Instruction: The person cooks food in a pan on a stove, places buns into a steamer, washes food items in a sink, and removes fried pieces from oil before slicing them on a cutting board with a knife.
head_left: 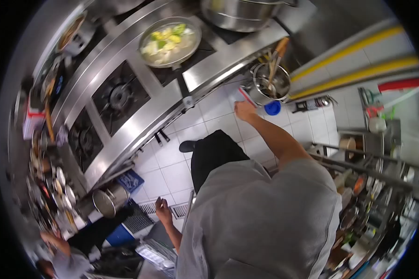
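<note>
My right hand (pixel 245 110) reaches forward with its fingers closed, beside a steel pot (pixel 262 95) that holds wooden-handled utensils (pixel 278 56). A flat white thing with a red edge (pixel 246 96) shows right at its fingertips; I cannot make out what the fingers hold. A round blue lid-like thing (pixel 273 108) lies close to the pot. My left hand (pixel 163 211) hangs low at my side, its fingers loosely bent and apart, with nothing visible in it. A pan (pixel 171 63) of pale and yellow-green food pieces stands on the stove ahead.
A large steel pot (pixel 237 17) stands on the stove (pixel 125 125), near bare burners (pixel 121 95). Another person (pixel 72 265) is at the lower left, by a steel pot (pixel 108 201). A bottle (pixel 312 104) is at the right. Crowded shelves (pixel 368 167) run along the right side.
</note>
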Motion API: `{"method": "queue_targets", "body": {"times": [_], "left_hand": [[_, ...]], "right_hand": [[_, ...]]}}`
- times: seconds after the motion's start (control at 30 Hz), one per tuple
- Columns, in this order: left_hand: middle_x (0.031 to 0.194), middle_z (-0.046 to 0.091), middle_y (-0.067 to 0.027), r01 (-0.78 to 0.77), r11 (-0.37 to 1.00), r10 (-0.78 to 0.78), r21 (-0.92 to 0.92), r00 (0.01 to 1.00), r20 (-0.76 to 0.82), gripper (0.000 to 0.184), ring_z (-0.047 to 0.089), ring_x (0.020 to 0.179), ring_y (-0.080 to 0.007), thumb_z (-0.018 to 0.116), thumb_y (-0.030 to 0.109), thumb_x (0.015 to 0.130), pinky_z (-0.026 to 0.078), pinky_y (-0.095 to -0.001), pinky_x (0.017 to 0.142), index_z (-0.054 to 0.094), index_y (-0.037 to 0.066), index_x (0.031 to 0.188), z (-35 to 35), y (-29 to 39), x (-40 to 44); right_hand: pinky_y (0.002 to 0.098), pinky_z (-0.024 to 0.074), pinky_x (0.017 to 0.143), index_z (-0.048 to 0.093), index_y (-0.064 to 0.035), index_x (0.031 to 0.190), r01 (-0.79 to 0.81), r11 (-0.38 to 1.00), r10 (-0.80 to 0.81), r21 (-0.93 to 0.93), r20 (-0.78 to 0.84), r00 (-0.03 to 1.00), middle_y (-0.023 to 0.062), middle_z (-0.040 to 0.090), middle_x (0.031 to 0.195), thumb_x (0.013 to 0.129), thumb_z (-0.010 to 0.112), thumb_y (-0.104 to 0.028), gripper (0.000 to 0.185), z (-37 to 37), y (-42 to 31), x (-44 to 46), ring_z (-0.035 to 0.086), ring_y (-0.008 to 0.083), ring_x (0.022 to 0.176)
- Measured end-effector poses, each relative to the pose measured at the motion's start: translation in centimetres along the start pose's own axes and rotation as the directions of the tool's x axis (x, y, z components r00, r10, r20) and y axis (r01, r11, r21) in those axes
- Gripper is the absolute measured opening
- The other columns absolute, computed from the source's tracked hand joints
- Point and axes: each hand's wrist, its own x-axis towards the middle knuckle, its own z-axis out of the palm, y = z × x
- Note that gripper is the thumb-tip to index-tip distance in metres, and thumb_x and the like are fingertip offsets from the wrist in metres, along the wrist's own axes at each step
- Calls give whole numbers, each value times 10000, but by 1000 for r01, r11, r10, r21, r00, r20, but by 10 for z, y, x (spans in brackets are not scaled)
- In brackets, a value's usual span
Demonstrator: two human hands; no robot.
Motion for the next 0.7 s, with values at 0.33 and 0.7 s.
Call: {"method": "queue_targets", "body": {"times": [0.33,0.7], "left_hand": [[972,701,-154,-148,989,133,24,942,308,372,669,838,-227,639,269,917,524,-334,737,615,27,1197,57,98,82],[1027,706,-159,-65,902,-113,428,919,377,440,688,949,-293,675,346,850,526,-382,823,634,68,1189,88,132,36]], "right_hand": [[494,451,862,632,-94,1161,-394,907,344,-149,-279,897,121,604,1181,896,543,-262,327,-29,157,-23,571,322,1085],[524,181,1161,465,-78,1374,7,380,-225,-925,-85,971,81,420,1464,928,440,-244,478,-140,250,208,321,295,1389]]}}
